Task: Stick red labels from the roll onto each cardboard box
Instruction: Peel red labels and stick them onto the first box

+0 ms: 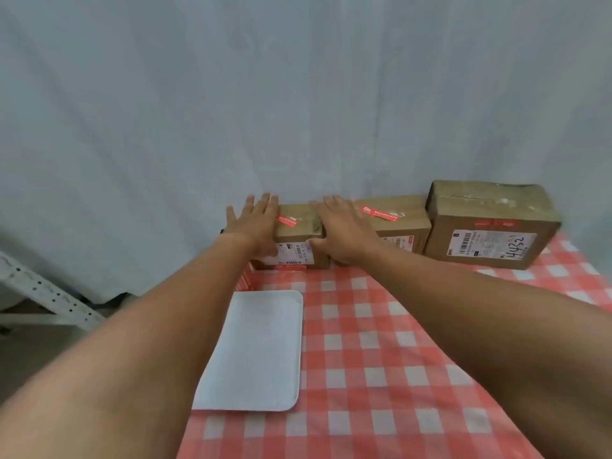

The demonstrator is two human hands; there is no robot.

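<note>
- Cardboard boxes, three of them, sit in a row along the far edge of the counter point(381, 342), which has a red and white checked cloth over it, with a pale grey curtain point(298, 94) hanging right behind.
- Biggest box point(490, 226) is at the right end. Its top is taped, and the front has a white shipping label with "4452" handwritten on it. There's a small red mark above that label, but it's too blurry to say what it is.
- Middle box point(397, 223) is lower and flatter, just beside the big one. It's got a red label point(381, 214) stuck on its top.
- Smallest box point(298, 240) is at the left end, touching or almost touching the middle one. It has its own red sticker point(286, 220) on top and a white barcode label on the front.
- White tray point(255, 352) lies flat on the counter nearer the camera, at the left edge, and it's got nothing in it.
- Left hand point(255, 220) lies flat with fingers straight and spread, against the small box's left top corner. Nothing is held in that grip.
- Right hand point(341, 226) is laid over the seam between the small and middle boxes, fingers stretched out and thumb down at the small box's front. It's pressing, not grabbing anything.
- Something red point(245, 276) pokes out by the left wrist under the small box. Can't tell what it is.
- Grey metal bracket point(46, 293) shows off the counter at the far left.
</note>
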